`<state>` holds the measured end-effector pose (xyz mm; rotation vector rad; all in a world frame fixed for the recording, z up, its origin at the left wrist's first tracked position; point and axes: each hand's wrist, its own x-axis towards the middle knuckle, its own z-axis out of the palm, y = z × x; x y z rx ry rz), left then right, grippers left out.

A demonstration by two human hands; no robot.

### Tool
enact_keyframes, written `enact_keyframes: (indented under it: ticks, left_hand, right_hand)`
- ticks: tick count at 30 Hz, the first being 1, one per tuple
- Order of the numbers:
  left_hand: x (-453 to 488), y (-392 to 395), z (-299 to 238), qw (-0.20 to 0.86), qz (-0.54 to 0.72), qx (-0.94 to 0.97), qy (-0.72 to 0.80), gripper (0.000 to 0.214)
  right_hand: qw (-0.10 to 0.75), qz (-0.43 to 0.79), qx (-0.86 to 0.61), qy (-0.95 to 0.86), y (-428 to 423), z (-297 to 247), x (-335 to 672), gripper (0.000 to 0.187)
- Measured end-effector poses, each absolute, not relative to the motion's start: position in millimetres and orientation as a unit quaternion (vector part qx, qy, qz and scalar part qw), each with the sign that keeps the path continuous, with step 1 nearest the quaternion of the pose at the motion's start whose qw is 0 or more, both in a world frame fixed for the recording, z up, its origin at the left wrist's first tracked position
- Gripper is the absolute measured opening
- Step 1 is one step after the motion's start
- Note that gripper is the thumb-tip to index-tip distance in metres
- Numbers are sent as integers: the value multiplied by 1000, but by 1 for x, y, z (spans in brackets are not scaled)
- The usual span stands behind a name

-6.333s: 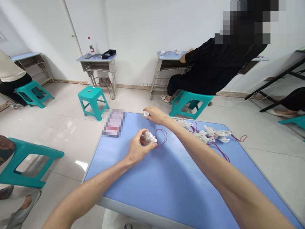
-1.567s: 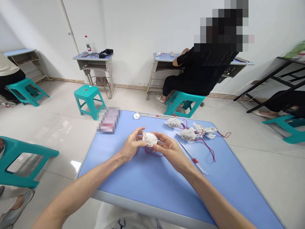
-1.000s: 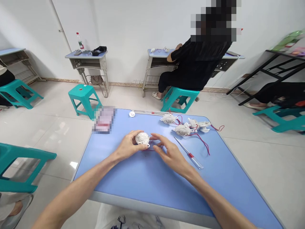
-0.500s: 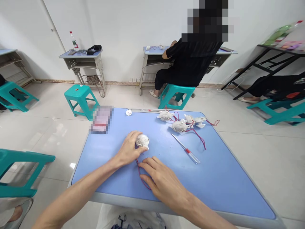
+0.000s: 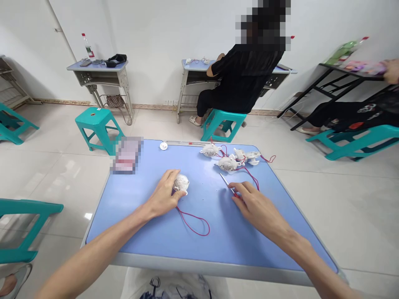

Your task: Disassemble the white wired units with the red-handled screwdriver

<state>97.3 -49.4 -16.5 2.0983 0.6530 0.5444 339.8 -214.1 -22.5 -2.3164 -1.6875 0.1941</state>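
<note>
My left hand (image 5: 164,193) is closed on a small white round motor part (image 5: 181,182) resting on the blue table (image 5: 218,232). Its red wire (image 5: 193,220) loops across the table toward me. My right hand (image 5: 252,203) lies over the handle of a thin screwdriver (image 5: 225,182); its fingers are curled around it, and only the metal shaft shows beyond the fingertips.
More white motor parts with red wires (image 5: 229,162) lie at the table's far edge, with a small white disc (image 5: 163,145) and a blurred pink item (image 5: 125,155) at the far left. A person in black sits on a teal stool (image 5: 222,122) behind. Another teal stool (image 5: 98,126) stands left.
My right hand has left the red wire near the table's front and moved right onto the screwdriver. The left hand has kept hold of the motor part. The view has drifted right.
</note>
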Motion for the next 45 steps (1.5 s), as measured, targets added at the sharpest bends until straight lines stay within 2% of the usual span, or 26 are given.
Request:
enact_keyframes:
  ticks: [5,11,14,20,24,27,30,36,45]
  left_hand:
    - [97,-47,-13,427,221,837,260,50]
    - [96,-45,-14,439,226,830,259,50]
    - [96,-45,-15,442,223,828,264,50]
    - [95,-43,-16,430,205,837,269,51]
    - [94,-43,-16,436,199,834,273,54]
    - [94,-43,-15,440,198,832,274,54]
    - [94,-42,-15,439,200,832,273,54]
    - [94,-42,-14,441,199,833,271,54]
    - [95,-41,-11,426,210,837,272,47]
  right_hand:
    - [191,142,-768,-594,-213,-17,337,35]
    - [429,247,-714,-496,-204,10,339,27]
    - [488,312,-694,-427,-193,26,335,29]
    - [512,353,-679,-390,-166,54,323,40]
    - [471,337,-648,-494,-152,69,314,36]
    - [490,339,-613,-519,-145,74,305,31]
    - [538,273,-589,-539,-140,69,294,24]
    - [579,161,-552,-578,-138,49,276,22]
    - [616,127,-516,-582,-132,32,266,7]
